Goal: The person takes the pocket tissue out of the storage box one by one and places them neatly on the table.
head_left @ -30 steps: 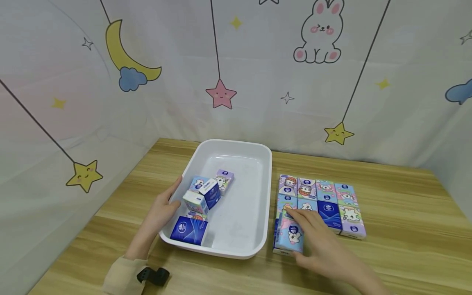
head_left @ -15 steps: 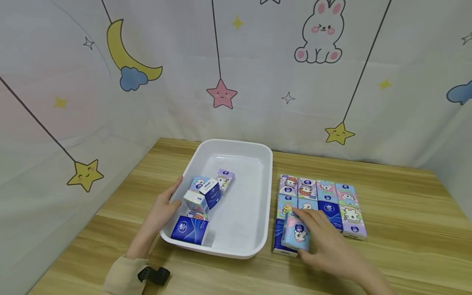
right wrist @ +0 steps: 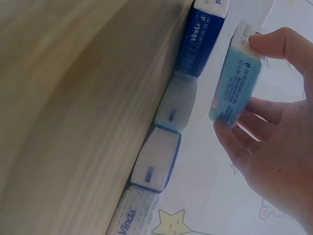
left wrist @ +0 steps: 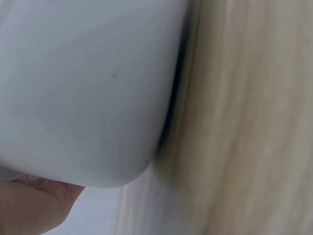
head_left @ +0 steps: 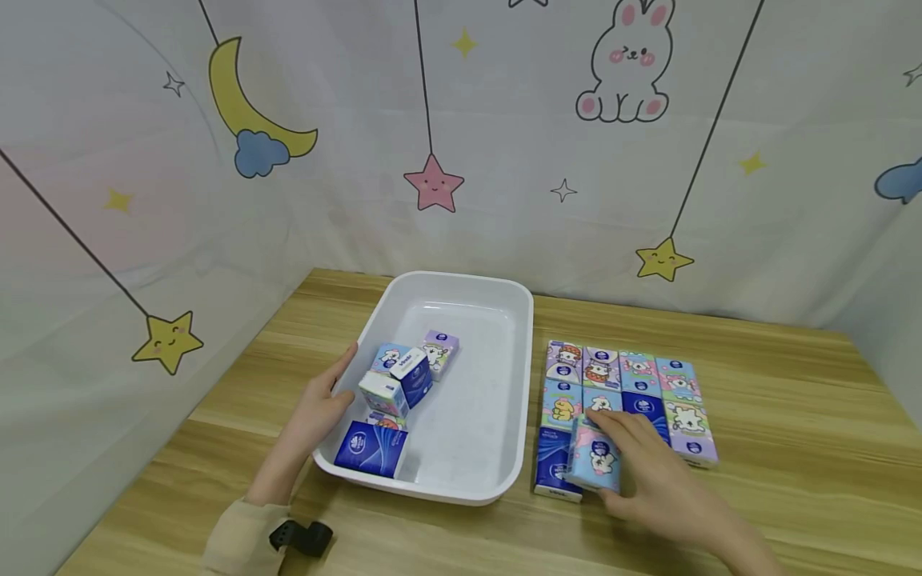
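My right hand [head_left: 651, 472] pinches a light-blue and pink pocket tissue pack [head_left: 596, 462] between thumb and fingertips. In the right wrist view, this tissue pack [right wrist: 237, 78] is tilted and raised off the table, apart from the row of packs. Just left of it in the head view lies a dark blue tissue pack [head_left: 555, 468]. My left hand [head_left: 314, 412] grips the left rim of a white plastic tray [head_left: 527, 384], the thumb over the edge. The tray's outer wall [left wrist: 93, 88] fills much of the left wrist view, with only part of that hand showing.
Several tissue packs, including a dark blue one [head_left: 370, 450] and a purple one [head_left: 439, 352], lie loosely in the tray's left half. More packs [head_left: 641, 372] form a block to the tray's right. The wooden table [head_left: 807, 416] meets a cartoon-printed curtain [head_left: 504, 232] behind.
My right hand has lifted the light-blue tissue pack and shifted it rightward, uncovering more of the dark blue pack. The left hand and tray stay in place.
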The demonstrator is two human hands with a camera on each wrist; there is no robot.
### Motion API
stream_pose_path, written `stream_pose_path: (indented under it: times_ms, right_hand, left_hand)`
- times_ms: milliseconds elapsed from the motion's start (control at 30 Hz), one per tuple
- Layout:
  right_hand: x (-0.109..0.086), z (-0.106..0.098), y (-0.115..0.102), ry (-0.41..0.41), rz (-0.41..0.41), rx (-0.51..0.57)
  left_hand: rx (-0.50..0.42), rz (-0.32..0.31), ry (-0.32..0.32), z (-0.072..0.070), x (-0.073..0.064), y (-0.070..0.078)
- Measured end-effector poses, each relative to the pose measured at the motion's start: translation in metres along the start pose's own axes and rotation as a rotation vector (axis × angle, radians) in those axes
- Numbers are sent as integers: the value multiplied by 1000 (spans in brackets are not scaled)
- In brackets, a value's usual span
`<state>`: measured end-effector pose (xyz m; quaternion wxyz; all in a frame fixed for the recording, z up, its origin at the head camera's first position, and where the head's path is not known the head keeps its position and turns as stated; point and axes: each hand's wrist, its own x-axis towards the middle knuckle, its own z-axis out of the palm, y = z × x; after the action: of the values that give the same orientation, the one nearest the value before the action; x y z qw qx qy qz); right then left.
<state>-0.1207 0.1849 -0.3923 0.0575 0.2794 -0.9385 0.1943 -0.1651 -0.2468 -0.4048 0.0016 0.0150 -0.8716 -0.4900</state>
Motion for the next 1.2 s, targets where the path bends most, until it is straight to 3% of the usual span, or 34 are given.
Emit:
stream_pose_path:
  times_ms: [267, 833, 1000, 1200]
  right_hand:
    - [-6, -2, 6, -2, 3, 5]
    - [-9, -9, 8, -193, 148, 59]
    - [-9, -8, 9, -225, 134, 52]
    - [-9, -5, 11, -208, 56, 14]
  left_hand:
    - [7, -11, -4, 0, -1, 0]
    - [14, -44, -13, -1, -1, 2]
    - [12, -37, -13, -1, -1, 3]
    - [7, -19, -7, 0, -1, 2]
